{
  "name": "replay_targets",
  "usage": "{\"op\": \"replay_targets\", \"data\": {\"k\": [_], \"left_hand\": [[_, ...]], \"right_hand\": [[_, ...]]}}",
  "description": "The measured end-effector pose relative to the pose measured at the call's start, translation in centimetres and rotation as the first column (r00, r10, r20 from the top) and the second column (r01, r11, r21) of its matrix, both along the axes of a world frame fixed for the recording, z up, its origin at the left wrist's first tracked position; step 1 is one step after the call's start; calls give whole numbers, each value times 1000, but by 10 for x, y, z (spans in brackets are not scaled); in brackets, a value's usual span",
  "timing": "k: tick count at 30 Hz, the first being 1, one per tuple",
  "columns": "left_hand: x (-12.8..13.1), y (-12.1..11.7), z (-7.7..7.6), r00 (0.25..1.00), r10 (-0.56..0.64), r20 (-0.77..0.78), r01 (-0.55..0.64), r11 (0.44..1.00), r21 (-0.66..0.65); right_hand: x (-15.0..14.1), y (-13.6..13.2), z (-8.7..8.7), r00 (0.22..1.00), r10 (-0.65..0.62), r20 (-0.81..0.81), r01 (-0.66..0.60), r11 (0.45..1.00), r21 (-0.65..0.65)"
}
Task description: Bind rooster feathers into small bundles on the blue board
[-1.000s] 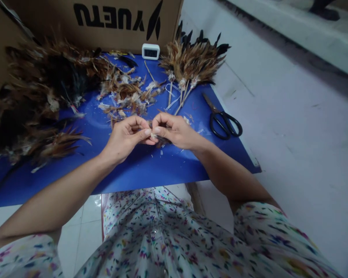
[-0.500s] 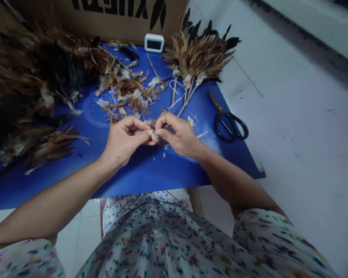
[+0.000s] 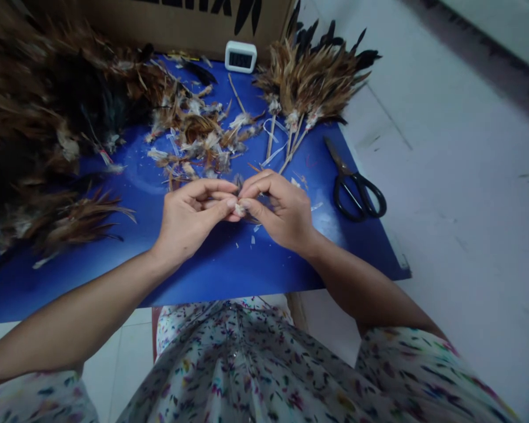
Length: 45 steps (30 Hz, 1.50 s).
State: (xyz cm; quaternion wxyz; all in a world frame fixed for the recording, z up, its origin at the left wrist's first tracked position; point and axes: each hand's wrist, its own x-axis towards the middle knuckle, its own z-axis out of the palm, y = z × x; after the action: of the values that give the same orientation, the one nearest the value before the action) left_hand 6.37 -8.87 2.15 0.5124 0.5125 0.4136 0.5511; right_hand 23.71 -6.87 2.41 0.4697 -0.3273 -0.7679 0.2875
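My left hand and my right hand meet fingertip to fingertip above the blue table. Between them they pinch a small feather tuft, pale and fluffy at its near end; most of it is hidden by the fingers. Just beyond the hands lies a loose heap of short brown and white feathers. Thin sticks with bunches of brown and black feathers tied at their ends lie behind my right hand.
Black-handled scissors lie near the table's right edge. A white digital clock stands before a cardboard box. A large pile of dark brown feathers covers the left side. Small white scraps lie near my hands.
The view has shifted a little. Both hands stay together on the feather tuft, with the right hand's fingers slightly re-set around it.
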Motion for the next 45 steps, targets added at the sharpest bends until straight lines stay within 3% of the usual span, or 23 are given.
{"op": "replay_targets", "data": {"k": [12,19,27,30,36,45], "left_hand": [[1,-2,1,1000,9,25,-8,999,-31],[-1,-2,-1,1000,-6,7,6,999,-52],[0,-1,-4,1000,30,-3,-30,999,-30],[0,0,-4,999,35,17,-35,999,-27],[2,3,-1,995,-42,94,45,999,-27],[2,4,-2,996,-44,81,45,999,-1]], "right_hand": [[1,-3,-2,999,-48,0,48,989,138],[2,-3,-4,999,-41,33,37,993,109],[2,1,-8,992,-106,69,71,917,392],[2,3,-8,995,-84,47,55,896,441],[1,3,-6,998,-66,16,54,914,402],[-1,1,-9,995,-82,-56,90,984,152]]}}
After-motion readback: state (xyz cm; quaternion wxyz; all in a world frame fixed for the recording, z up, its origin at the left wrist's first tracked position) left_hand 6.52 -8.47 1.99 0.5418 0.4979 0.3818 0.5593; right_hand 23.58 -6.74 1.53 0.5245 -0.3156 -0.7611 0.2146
